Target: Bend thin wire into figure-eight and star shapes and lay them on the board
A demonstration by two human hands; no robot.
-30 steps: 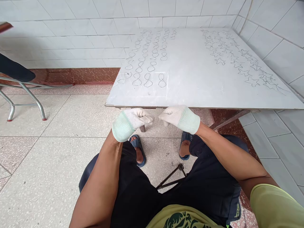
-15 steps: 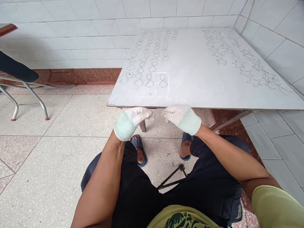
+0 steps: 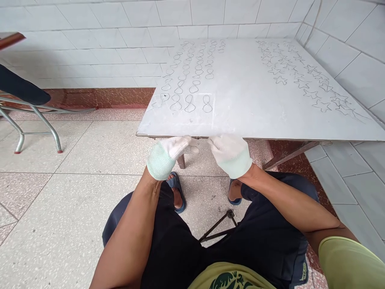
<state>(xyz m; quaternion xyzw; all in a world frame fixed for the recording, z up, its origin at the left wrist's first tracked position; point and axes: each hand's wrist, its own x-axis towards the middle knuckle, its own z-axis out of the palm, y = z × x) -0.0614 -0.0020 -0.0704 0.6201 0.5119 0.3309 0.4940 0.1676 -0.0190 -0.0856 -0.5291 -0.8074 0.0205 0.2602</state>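
Both my hands wear white gloves with pale green cuffs and sit at the near edge of the white table. My left hand (image 3: 182, 146) is closed, thumb and fingers pinching a thin wire (image 3: 198, 139), of which a small bit shows past the fingertips. My right hand (image 3: 224, 148) is closed just across a narrow gap, its fingertips pointing at the wire; its fingers are partly hidden, and whether they grip the wire's other end is not visible. On the table (image 3: 240, 116) lie rows of figure-eight wire shapes (image 3: 207, 104) beyond my left hand.
Wire stars (image 3: 321, 105) lie in rows at the table's right side. A tiled wall (image 3: 135, 40) runs behind it. A metal-legged stool (image 3: 51, 128) stands at left. Below are my sandalled feet and a dark metal stand (image 3: 230, 214) on the floor.
My right hand has turned, its knuckles more upward, and shifted slightly. My left hand's fingers have shifted around the wire. The shapes on the table stay put.
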